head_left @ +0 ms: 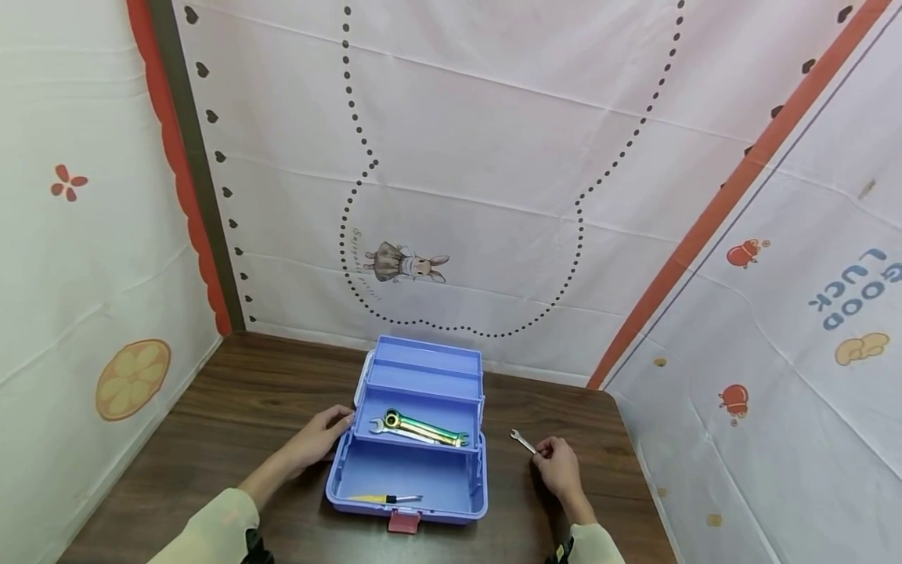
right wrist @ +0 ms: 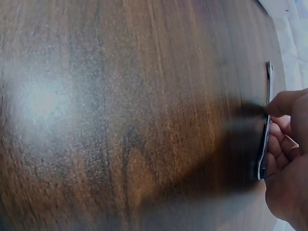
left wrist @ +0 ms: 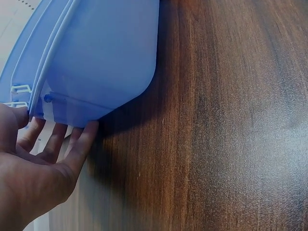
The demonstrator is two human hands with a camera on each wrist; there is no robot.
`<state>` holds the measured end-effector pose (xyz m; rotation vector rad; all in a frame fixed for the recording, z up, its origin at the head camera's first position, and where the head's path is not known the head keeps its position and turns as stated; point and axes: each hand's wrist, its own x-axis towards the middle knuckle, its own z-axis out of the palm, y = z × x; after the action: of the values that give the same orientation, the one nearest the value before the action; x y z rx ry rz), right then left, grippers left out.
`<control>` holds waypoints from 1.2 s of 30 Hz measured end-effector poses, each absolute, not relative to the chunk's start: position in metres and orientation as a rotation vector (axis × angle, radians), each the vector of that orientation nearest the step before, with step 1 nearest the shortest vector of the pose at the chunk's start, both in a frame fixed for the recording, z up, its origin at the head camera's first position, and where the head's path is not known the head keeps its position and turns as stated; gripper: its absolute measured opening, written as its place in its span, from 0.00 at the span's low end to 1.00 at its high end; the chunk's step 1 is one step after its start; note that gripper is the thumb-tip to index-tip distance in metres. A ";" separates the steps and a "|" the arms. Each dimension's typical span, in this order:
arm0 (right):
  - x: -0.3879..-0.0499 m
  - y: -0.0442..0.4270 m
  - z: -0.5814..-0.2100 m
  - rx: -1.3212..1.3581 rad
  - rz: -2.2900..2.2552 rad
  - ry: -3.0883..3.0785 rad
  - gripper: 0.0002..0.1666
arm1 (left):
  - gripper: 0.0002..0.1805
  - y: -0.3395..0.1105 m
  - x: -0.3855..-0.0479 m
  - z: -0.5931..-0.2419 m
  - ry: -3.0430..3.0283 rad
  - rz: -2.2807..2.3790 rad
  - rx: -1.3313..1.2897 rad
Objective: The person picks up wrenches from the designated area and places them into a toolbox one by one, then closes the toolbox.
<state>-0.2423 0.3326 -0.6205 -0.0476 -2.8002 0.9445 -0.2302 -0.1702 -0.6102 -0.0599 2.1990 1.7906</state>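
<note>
A blue toolbox (head_left: 409, 470) stands with its lid back and its tray (head_left: 416, 392) raised. My left hand (head_left: 319, 437) holds its rear left corner; in the left wrist view the thumb lies by the hinge edge and the fingers (left wrist: 84, 142) touch the wall. To the right of the box, my right hand (head_left: 560, 468) pinches a small silver wrench (head_left: 522, 441) between thumb and fingers. In the right wrist view this wrench (right wrist: 265, 139) extends past both sides of the grip, close to the tabletop. A green-gold ratchet wrench (head_left: 426, 429) and a silver wrench (head_left: 378, 426) lie in the tray.
A yellow-handled screwdriver (head_left: 373, 498) lies in the toolbox's bottom compartment. The box's red latch (head_left: 404, 522) hangs down at the front. Brown wood-grain table (head_left: 282, 368) lies beneath everything. Printed white cloth (head_left: 479, 258) hangs behind the table and along both sides.
</note>
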 end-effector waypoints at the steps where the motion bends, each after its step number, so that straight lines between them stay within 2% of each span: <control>1: -0.242 0.332 -0.621 -0.042 0.947 -2.802 0.07 | 0.23 -0.170 -0.230 -0.610 2.201 1.790 -0.063; 24: -0.234 0.328 -0.629 -0.127 0.993 -2.739 0.14 | 0.23 -0.170 -0.227 -0.610 2.187 1.796 -0.075; 36: -0.239 0.334 -0.634 -0.130 1.113 -2.690 0.11 | 0.22 -0.171 -0.230 -0.614 2.186 1.808 -0.052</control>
<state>-0.2392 0.3338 -0.6339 -0.1302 -2.6896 1.1133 -0.2302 -0.1711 -0.6137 -0.0523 2.1861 1.8079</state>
